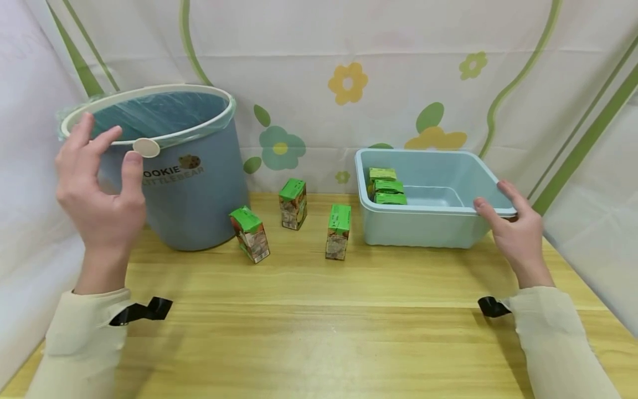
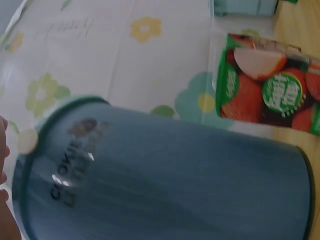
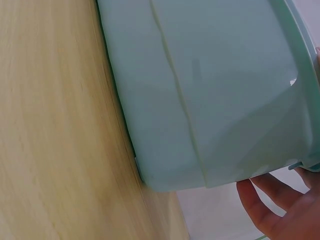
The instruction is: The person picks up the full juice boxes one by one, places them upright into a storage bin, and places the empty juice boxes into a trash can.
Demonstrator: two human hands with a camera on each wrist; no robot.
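My left hand [image 1: 102, 180] is raised in front of the blue trash bin [image 1: 199, 194], near its rim, with fingers spread and nothing in them. Only its fingertips show at the edge of the left wrist view. With my right hand [image 1: 520, 233] I hold the right front corner of a light-blue plastic basin [image 1: 418, 227], thumb over the rim. In the right wrist view, fingers [image 3: 257, 207] touch the basin's side. Several small green boxes [image 1: 389, 187] stand inside the basin at its left. Outside are a tilted box [image 1: 251, 235], another box [image 1: 293, 204] and a third box [image 1: 338, 233].
A clear liner bag [image 1: 226, 113] covers the bin's rim. Bin, boxes and basin stand along the back of the wooden table [image 1: 319, 332]. Behind them hangs a flower-print curtain [image 1: 309, 83]. Black straps [image 1: 144, 312] stick out from the cuffs.
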